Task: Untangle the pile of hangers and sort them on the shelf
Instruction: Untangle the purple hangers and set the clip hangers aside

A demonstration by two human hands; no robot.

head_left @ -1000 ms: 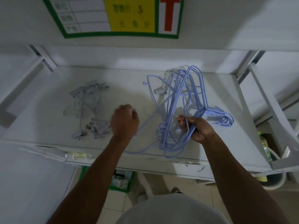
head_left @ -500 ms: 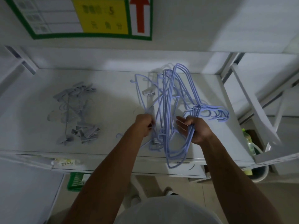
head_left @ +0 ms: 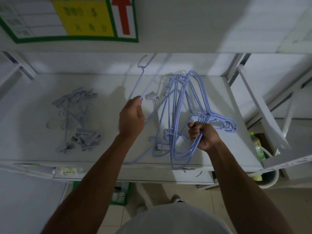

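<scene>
Head view: half a second ago the left hand [head_left: 131,119] was down in the tangle. Now it has lifted to centre frame, fingertips pinching a single blue hanger [head_left: 136,83] whose blurred hook swings up toward the back wall. Right of centre, the right hand [head_left: 205,137] stays fisted round the blue bundle [head_left: 179,105] propped on the shelf [head_left: 109,149]. That one looks nearly freed, though I can't tell if it's fully clear. The grey clip hangers [head_left: 79,120] lie apart at left.

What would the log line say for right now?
left hand: pinches one hanger | right hand: grips bundle | grey hangers: on shelf
</scene>
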